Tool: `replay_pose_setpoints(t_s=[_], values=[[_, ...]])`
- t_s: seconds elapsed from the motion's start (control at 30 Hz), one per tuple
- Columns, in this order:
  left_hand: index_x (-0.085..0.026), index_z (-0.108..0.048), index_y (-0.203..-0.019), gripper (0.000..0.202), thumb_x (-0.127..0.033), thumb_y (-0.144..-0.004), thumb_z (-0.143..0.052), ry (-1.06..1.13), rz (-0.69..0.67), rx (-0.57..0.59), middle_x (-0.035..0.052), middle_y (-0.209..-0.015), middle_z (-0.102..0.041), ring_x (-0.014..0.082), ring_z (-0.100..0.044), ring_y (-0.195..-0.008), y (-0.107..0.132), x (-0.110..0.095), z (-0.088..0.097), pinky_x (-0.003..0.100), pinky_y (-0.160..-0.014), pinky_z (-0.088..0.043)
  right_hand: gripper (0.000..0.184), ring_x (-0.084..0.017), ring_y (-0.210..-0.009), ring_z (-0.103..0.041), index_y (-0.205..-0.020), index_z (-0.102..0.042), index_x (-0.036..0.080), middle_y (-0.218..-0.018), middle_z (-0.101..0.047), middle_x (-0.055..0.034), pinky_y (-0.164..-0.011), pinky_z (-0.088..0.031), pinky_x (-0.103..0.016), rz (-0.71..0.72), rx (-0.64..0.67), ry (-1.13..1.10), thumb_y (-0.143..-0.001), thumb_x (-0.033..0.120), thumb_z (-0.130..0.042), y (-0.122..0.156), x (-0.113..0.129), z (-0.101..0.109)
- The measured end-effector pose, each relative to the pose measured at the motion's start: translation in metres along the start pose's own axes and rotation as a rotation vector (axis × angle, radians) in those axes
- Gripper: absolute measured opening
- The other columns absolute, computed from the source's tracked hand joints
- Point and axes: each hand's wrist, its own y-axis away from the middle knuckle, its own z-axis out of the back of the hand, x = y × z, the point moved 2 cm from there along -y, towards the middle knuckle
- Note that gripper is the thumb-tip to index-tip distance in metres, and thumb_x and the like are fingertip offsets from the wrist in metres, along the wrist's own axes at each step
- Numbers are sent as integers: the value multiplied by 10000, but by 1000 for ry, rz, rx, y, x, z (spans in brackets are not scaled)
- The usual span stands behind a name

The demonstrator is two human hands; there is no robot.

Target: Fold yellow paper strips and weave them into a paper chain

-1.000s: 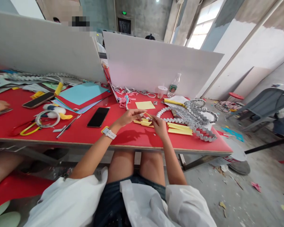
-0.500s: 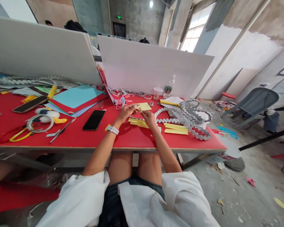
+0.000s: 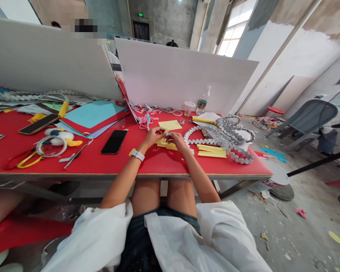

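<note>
My left hand (image 3: pixel 152 136) and my right hand (image 3: pixel 178 139) meet over the red table (image 3: pixel 158 162), both pinching a small yellow paper strip (image 3: pixel 166 132) between the fingertips. Under the hands lies a pile of yellow strips (image 3: pixel 166 144). More yellow strips (image 3: pixel 212 151) lie to the right. A yellow paper sheet (image 3: pixel 170 124) rests just beyond the hands. A white watch sits on my left wrist (image 3: pixel 137 154).
A folded silver paper chain (image 3: pixel 229 141) curls at the right. A black phone (image 3: pixel 114 141) lies left of my hands, with scissors (image 3: pixel 75 155), a tape roll (image 3: pixel 49 145) and coloured sheets (image 3: pixel 95 113) further left. White boards (image 3: pixel 181 77) wall the back; a bottle (image 3: pixel 201 102) and cup (image 3: pixel 188 108) stand there.
My hands have drawn closer together and nearer to me, down over the pile of strips, still holding the yellow strip. The view shifted slightly.
</note>
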Motion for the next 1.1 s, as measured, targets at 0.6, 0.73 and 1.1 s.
replay_pose_setpoints(t_s=[0.6,0.73,1.1], values=[[-215,-650,-1196,615,-340,-618,-820,-23,-116,140,47,-1018,-601,124,-621,-808,8,-6,-7,211,-664,-527,426,-70,-539,-514,-762,-633,163,-609,-559,45,-539,-416,-199,-100,-25,-170,-665,564,-739,1,-2,5],[-153,-684,-995,422,-421,-678,-762,18,-66,76,25,-795,-635,108,-602,-639,5,-4,-4,211,-567,-501,440,-100,-569,-551,-744,-667,162,-638,-624,5,-536,-428,-215,-114,0,-149,-624,577,-747,3,-1,2],[-126,-697,-915,462,-504,-656,-759,113,9,-131,74,-798,-722,170,-681,-694,4,0,4,260,-601,-534,432,-119,-646,-606,-907,-674,189,-725,-665,16,-664,-505,-263,50,-171,-35,-557,401,-812,0,3,12]])
